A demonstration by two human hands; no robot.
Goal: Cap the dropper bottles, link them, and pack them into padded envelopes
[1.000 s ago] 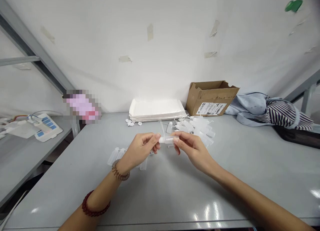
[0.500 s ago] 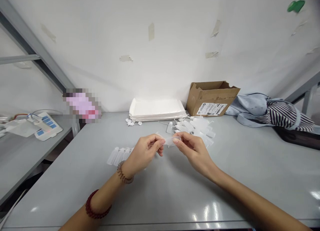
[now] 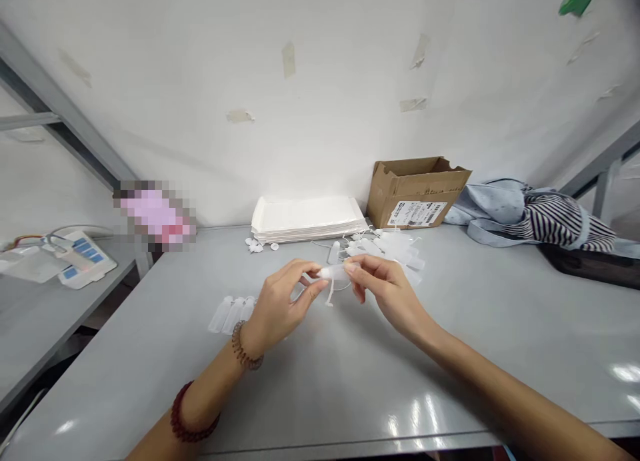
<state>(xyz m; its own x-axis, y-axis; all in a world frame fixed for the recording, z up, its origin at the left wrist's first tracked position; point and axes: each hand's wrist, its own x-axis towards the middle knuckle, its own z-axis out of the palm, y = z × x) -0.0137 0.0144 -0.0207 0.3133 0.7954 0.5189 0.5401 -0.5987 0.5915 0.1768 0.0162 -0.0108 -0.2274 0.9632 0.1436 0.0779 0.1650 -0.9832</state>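
Above the middle of the table, a small translucent plastic bottle (image 3: pixel 336 272) lies sideways between my two hands, a thin white strap hanging below it. My right hand (image 3: pixel 385 284) pinches its right end between thumb and fingers. At the bottle's left, narrower end, my left hand (image 3: pixel 285 298) has thumb and forefinger closed around the tip. Behind my right hand, a loose pile of similar bottles (image 3: pixel 400 248) with thin straps spreads over the tabletop. Several more bottles (image 3: pixel 230 314) lie side by side left of my left hand, partly hidden by it.
A stack of white padded envelopes (image 3: pixel 310 218) lies against the wall, with small white caps (image 3: pixel 255 246) in front of its left end. An open cardboard box (image 3: pixel 415 194) stands to its right. Farther right are a striped, light-blue cloth bundle (image 3: pixel 555 221) and a dark object (image 3: pixel 590 264).
My left fingers have loosened and shifted to the bottle's tip, which now shows with its strap hanging down. My right hand keeps its hold. The whole view has shifted slightly.
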